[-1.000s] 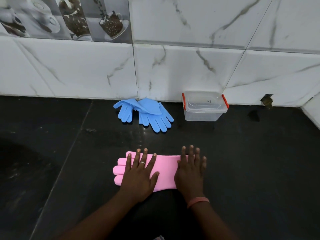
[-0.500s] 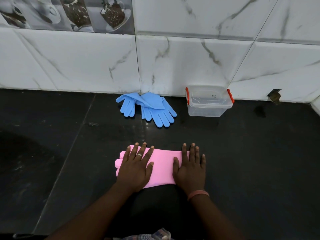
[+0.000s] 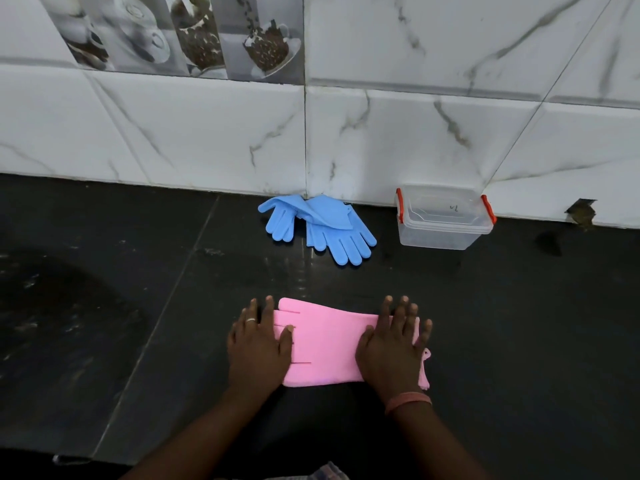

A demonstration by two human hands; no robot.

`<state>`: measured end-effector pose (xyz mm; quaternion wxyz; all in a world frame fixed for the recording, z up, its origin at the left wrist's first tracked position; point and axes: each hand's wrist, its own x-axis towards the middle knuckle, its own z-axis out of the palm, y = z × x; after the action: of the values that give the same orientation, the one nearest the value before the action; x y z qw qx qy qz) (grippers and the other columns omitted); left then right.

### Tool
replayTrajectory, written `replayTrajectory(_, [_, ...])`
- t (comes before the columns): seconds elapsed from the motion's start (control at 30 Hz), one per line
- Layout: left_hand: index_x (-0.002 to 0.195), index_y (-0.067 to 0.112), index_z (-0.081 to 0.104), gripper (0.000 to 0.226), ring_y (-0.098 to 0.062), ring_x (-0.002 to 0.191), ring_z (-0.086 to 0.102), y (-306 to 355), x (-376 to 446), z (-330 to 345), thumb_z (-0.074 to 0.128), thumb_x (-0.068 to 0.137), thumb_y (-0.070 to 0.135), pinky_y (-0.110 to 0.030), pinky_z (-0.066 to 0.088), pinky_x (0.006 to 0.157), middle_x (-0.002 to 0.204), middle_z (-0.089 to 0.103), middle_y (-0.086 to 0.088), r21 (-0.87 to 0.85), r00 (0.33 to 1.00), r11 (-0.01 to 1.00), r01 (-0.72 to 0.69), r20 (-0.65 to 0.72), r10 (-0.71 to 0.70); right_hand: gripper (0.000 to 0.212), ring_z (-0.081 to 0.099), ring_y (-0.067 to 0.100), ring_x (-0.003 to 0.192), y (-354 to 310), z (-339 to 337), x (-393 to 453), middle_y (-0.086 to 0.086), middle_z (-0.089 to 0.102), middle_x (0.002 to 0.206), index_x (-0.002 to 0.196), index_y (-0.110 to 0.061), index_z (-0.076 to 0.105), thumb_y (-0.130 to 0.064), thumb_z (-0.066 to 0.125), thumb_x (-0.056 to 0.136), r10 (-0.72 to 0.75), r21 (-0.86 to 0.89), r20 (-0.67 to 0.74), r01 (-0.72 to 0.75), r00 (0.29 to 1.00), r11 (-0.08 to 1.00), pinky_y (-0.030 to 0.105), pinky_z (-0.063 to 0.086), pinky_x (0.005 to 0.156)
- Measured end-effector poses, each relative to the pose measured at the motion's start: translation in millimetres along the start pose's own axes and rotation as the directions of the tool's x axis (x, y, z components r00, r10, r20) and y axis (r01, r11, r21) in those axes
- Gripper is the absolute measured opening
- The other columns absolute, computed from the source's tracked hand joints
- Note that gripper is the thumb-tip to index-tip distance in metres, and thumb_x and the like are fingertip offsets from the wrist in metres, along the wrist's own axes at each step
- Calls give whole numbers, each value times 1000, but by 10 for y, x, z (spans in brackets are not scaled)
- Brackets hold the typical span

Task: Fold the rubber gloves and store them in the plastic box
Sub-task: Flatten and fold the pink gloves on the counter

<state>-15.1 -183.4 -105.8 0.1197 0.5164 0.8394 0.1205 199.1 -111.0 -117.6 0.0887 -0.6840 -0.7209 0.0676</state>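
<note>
A pink rubber glove (image 3: 325,344) lies flat on the black counter, its fingers pointing left. My left hand (image 3: 258,348) rests palm down on the glove's finger end, fingers spread. My right hand (image 3: 391,348) presses flat on the cuff end, where a small pink tab sticks out. A pair of blue rubber gloves (image 3: 320,226) lies in a loose heap against the wall. To their right stands a clear plastic box (image 3: 443,216) with red clips, its lid on.
The black counter (image 3: 519,323) meets a white marble-tiled wall (image 3: 207,133) at the back. A dark recess sits at the left. A small brown fitting (image 3: 581,213) is on the wall right of the box.
My left hand has slid left toward the glove's fingertips and my right hand has slid right toward the cuff, smoothing the glove flat. The view has shifted slightly.
</note>
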Motion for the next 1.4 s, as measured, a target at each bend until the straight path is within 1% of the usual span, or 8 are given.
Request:
replayTrajectory(0.1, [158,22,33,71,-34,143,40,27,29,-104,53,96,52,-51,36,115,157,43,-12,-102,981,975,195,5,-195,67,0,25,154,-319,-11,-49,7,-2,166,158,-11,11,-18,39,98,-166,407,1,152,986,901,42,8,125])
replayTrajectory(0.23, [146,19,47,72,-38,120,58,54,209,-240,70,84,48,-45,50,102,145,46,-18,-329,895,834,443,207,-394,72,3,1,151,-668,-91,-203,-12,-2,166,159,-23,2,-9,43,100,-219,710,82,98,972,698,6,2,116])
replayTrajectory(0.33, [144,17,47,79,-33,113,61,19,281,-312,79,76,41,-39,52,96,139,50,-18,-420,837,729,541,351,-420,71,11,0,149,-755,-93,-263,-14,5,165,159,-26,2,-9,40,101,-187,802,162,-19,969,597,11,7,117])
replayTrajectory(0.6, [99,-1,74,17,-29,80,75,3,219,-415,77,84,7,-33,59,69,96,78,-20,-644,816,502,577,486,-315,72,25,4,146,-677,-19,-261,-10,18,164,158,-29,11,-24,35,90,-95,831,203,-120,975,543,33,22,123])
replayTrajectory(0.77, [94,15,71,44,-29,89,75,-16,255,-446,89,58,33,-53,62,83,95,78,-9,-629,819,529,570,486,-304,73,25,1,146,-655,12,-251,-11,21,163,158,-27,15,-21,36,87,-69,853,183,-124,981,507,34,24,123])
replayTrajectory(1.03, [97,3,58,32,-29,82,69,-3,283,-471,82,81,16,-44,55,71,101,74,-22,-674,832,499,545,511,-218,76,27,0,142,-677,-49,-261,-9,16,164,158,-27,9,-23,37,87,-51,829,172,-116,984,547,20,21,119])
replayTrajectory(1.27, [107,-6,74,34,-43,96,75,13,340,-536,85,79,10,-54,61,86,102,77,-28,-652,670,158,742,720,-178,76,22,0,146,-635,-19,-267,-15,18,163,158,-31,12,-20,39,87,-51,830,184,-128,982,544,13,15,116])
replayTrajectory(1.4, [107,-1,73,24,-41,97,73,111,372,-591,79,86,8,-57,59,85,106,76,-26,-562,573,111,820,803,-162,74,25,3,146,-620,-22,-261,-12,21,163,158,-28,15,-20,38,87,-35,832,176,-130,984,540,23,19,121])
